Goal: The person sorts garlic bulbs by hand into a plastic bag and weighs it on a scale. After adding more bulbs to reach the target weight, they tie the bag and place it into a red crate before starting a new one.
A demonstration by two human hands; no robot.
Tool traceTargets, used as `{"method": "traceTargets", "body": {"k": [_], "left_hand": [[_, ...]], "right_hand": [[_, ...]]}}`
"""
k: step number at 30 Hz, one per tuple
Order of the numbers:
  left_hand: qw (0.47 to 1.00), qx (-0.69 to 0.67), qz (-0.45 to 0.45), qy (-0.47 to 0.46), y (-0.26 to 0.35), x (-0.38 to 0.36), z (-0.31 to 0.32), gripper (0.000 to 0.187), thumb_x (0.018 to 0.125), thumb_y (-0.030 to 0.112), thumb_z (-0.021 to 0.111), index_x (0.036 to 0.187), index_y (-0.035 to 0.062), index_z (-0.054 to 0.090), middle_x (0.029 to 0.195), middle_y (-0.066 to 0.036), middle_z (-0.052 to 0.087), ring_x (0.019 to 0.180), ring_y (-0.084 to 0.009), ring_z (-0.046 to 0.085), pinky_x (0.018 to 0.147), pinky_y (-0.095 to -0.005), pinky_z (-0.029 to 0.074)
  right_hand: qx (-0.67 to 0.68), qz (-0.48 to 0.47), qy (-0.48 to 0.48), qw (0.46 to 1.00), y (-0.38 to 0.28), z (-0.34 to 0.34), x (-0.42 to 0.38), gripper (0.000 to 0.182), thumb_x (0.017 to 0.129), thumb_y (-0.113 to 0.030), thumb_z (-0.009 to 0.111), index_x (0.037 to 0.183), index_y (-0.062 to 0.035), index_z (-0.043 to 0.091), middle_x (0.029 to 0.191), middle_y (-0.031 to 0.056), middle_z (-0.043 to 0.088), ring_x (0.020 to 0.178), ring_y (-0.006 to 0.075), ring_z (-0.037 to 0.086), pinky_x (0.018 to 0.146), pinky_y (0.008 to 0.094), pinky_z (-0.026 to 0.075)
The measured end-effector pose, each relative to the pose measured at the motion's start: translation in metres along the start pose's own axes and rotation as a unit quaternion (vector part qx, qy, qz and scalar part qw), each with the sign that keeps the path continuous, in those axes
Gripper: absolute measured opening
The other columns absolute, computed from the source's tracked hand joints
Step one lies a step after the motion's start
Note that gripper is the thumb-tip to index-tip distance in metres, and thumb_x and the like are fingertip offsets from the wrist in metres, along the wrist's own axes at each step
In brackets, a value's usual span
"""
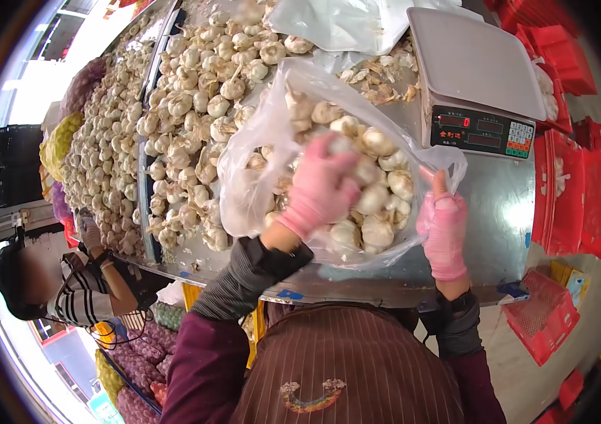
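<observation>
Step in hand, as judged: garlic being bagged. Left hand (320,185) pushed into clear plastic bag (258,162), fingers curled shut on garlic bulb (343,145). Bag rested on metal counter (498,205), beside scale (480,78), already well filled. Bag edge pinched and held up by right hand (443,233), fingers together. Next move likely calls for bulb released, hand drawn out without tearing thin plastic.

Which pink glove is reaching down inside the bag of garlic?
The left hand. It is pushed in among the garlic bulbs inside the clear plastic bag, while the right hand stays outside, gripping the bag's edge by the scale.
</observation>
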State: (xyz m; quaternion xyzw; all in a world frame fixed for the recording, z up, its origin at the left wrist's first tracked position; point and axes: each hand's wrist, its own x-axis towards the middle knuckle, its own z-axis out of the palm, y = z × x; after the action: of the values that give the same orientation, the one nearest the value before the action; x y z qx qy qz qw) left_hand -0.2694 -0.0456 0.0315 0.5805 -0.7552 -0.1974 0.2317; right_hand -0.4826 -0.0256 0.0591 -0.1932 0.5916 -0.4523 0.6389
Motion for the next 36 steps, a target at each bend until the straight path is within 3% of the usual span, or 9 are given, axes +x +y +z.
{"method": "traceTargets", "body": {"k": [6, 8, 12, 18, 27, 30, 32, 33, 36], "left_hand": [[0.829, 0.484, -0.161, 0.231, 0.011, -0.035, -0.047, 0.051, 0.068, 0.023, 0.075, 0.115, 0.0059, 0.062, 0.135, -0.028, 0.039, 0.122, -0.0386, 0.044, 0.095, -0.0421, 0.042], [0.876, 0.253, -0.367, 0.184, -0.041, -0.051, -0.051, 0.045, 0.074, 0.016, 0.072, 0.116, 0.0034, 0.063, 0.119, -0.02, 0.055, 0.103, -0.0235, 0.057, 0.081, -0.0313, 0.047], [0.929, -0.079, -0.259, 0.255, -0.023, -0.049, -0.112, 0.027, 0.082, -0.005, 0.058, 0.108, -0.0026, 0.066, 0.057, 0.006, 0.054, 0.052, -0.0022, 0.045, 0.048, -0.0171, 0.033], [0.868, -0.308, -0.201, 0.335, -0.006, -0.101, -0.127, 0.03, 0.081, -0.008, 0.054, 0.111, -0.003, 0.058, 0.099, -0.003, 0.063, 0.079, -0.0058, 0.055, 0.07, -0.0188, 0.044], [0.77, -0.351, -0.458, 0.273, -0.1, -0.125, -0.106, 0.033, 0.075, -0.005, 0.054, 0.108, -0.0013, 0.057, 0.084, -0.002, 0.059, 0.071, -0.0105, 0.055, 0.062, -0.0233, 0.045], [0.911, 0.163, -0.146, 0.35, -0.051, -0.088, -0.122, 0.037, 0.071, -0.006, 0.055, 0.107, -0.0002, 0.058, 0.086, -0.006, 0.06, 0.079, -0.0205, 0.06, 0.071, -0.0303, 0.048], [0.974, -0.087, 0.1, 0.183, -0.026, -0.086, -0.112, 0.04, 0.067, -0.002, 0.06, 0.107, 0.002, 0.058, 0.095, -0.012, 0.06, 0.092, -0.0307, 0.058, 0.08, -0.0384, 0.049], [0.999, 0.033, 0.041, -0.005, -0.013, -0.079, -0.113, 0.041, 0.068, 0.001, 0.062, 0.109, 0.0065, 0.059, 0.105, -0.014, 0.058, 0.102, -0.033, 0.055, 0.085, -0.0414, 0.048], [0.96, 0.269, -0.034, 0.066, -0.066, -0.054, -0.072, 0.038, 0.071, 0.008, 0.063, 0.109, 0.0126, 0.06, 0.111, -0.015, 0.057, 0.112, -0.0351, 0.05, 0.089, -0.0453, 0.046]], "right_hand": [[-0.008, -0.003, 0.037, 0.999, 0.008, -0.039, 0.012, 0.038, 0.097, -0.038, 0.052, 0.113, -0.0062, 0.065, 0.056, -0.0096, 0.032, 0.043, 0.0017, 0.026, 0.039, 0.0216, 0.021], [0.047, 0.05, 0.012, 0.998, -0.01, -0.042, 0.011, 0.038, 0.097, -0.036, 0.052, 0.114, -0.0038, 0.062, 0.055, -0.0089, 0.034, 0.041, 0.0021, 0.027, 0.038, 0.0209, 0.023], [0.258, 0.056, -0.218, 0.94, -0.099, 0.036, -0.029, 0.038, 0.094, -0.032, 0.057, 0.112, 0.0018, 0.059, 0.057, -0.0042, 0.045, 0.044, 0.0063, 0.039, 0.039, 0.0217, 0.03], [0.299, 0.184, -0.504, 0.789, -0.059, 0.145, -0.084, 0.041, 0.099, -0.034, 0.044, 0.127, -0.0038, 0.05, 0.054, -0.0051, 0.035, 0.04, 0.0048, 0.028, 0.035, 0.0212, 0.022], [0.23, 0.043, -0.231, 0.944, -0.059, 0.066, -0.02, 0.042, 0.104, -0.033, 0.035, 0.138, -0.0097, 0.043, 0.053, -0.0078, 0.024, 0.036, 0.0032, 0.015, 0.032, 0.0217, 0.015], [0.291, 0.061, -0.255, 0.92, -0.055, 0.061, -0.014, 0.043, 0.103, -0.034, 0.037, 0.137, -0.0087, 0.043, 0.053, -0.0084, 0.024, 0.036, 0.0034, 0.015, 0.032, 0.0216, 0.015], [0.3, 0.059, -0.24, 0.921, -0.054, 0.063, -0.011, 0.043, 0.103, -0.034, 0.038, 0.137, -0.0079, 0.044, 0.053, -0.0086, 0.024, 0.036, 0.0034, 0.015, 0.032, 0.0215, 0.015], [0.3, 0.056, -0.265, 0.915, -0.055, 0.064, -0.009, 0.043, 0.102, -0.034, 0.039, 0.136, -0.0075, 0.045, 0.053, -0.0087, 0.024, 0.037, 0.0031, 0.016, 0.032, 0.0214, 0.015], [0.304, 0.059, -0.278, 0.909, -0.053, 0.063, -0.008, 0.044, 0.101, -0.035, 0.042, 0.135, -0.0067, 0.046, 0.054, -0.0088, 0.025, 0.038, 0.0028, 0.019, 0.033, 0.0212, 0.017]]}}
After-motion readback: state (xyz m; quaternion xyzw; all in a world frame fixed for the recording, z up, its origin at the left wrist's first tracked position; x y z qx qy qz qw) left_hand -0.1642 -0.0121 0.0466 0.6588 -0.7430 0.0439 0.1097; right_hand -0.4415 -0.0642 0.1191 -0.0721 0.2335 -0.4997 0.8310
